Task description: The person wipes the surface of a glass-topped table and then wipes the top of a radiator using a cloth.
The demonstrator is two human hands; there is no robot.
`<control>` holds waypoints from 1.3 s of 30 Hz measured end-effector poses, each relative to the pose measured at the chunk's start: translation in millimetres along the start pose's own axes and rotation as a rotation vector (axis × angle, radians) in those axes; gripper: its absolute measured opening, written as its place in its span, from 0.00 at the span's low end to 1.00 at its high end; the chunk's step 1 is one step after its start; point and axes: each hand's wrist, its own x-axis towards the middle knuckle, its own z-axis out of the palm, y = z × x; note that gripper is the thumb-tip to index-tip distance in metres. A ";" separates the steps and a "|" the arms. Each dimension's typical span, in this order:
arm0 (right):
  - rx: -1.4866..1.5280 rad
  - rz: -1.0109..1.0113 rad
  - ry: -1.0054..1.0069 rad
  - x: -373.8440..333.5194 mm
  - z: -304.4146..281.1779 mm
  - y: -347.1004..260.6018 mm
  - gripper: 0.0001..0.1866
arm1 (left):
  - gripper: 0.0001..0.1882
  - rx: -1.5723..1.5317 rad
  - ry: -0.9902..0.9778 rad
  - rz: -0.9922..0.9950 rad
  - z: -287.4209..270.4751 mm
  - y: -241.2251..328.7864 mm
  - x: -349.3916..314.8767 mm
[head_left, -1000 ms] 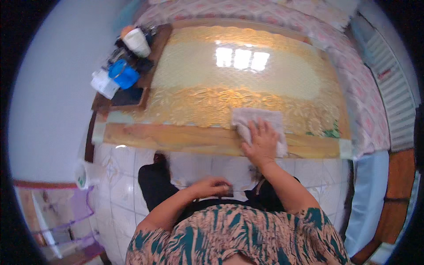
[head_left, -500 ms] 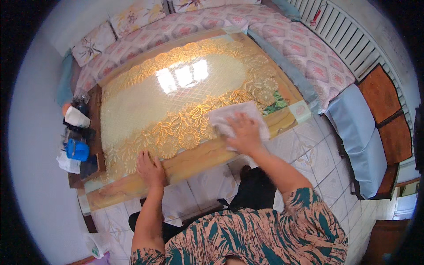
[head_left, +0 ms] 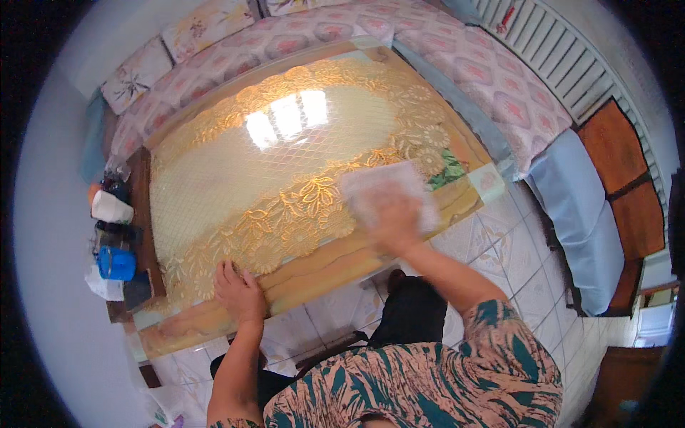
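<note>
A folded white cloth (head_left: 360, 192) lies flat on the glossy tabletop, close to its near right edge. My right hand (head_left: 397, 217) holds the cloth down against the surface, its fingers smeared by motion. Under the cloth and to its left runs a gold lace-patterned covering (head_left: 303, 203) with flowers and leaves. My left hand (head_left: 240, 291) rests palm down on the near edge of the table (head_left: 335, 267), fingers stretched out and holding nothing. Window light reflects off the middle of the tabletop.
A brown wooden tray (head_left: 146, 221) along the table's left end carries a blue cup (head_left: 116, 263), a white cup (head_left: 112, 207) and other items. Pink patterned sofa seats (head_left: 474, 78) border the far and right sides. Tiled floor (head_left: 492, 264) shows along the near side.
My right hand and the cloth have shifted slightly to the right, and the hand is more blurred. My left hand stays on the table edge. The whole view has tilted a little.
</note>
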 end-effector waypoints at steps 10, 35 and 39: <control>0.217 -0.373 -0.211 49.3 33.5 -67.1 0.40 | 0.24 -0.051 0.032 0.087 5.3 -7.7 5.6; 0.296 -0.406 -0.220 -28.6 9.2 -55.9 0.43 | 0.24 0.012 0.030 0.070 8.2 -5.4 3.6; 0.322 -0.580 -0.208 27.1 47.3 -100.9 0.43 | 0.25 -0.005 -0.007 0.068 2.3 -4.2 4.2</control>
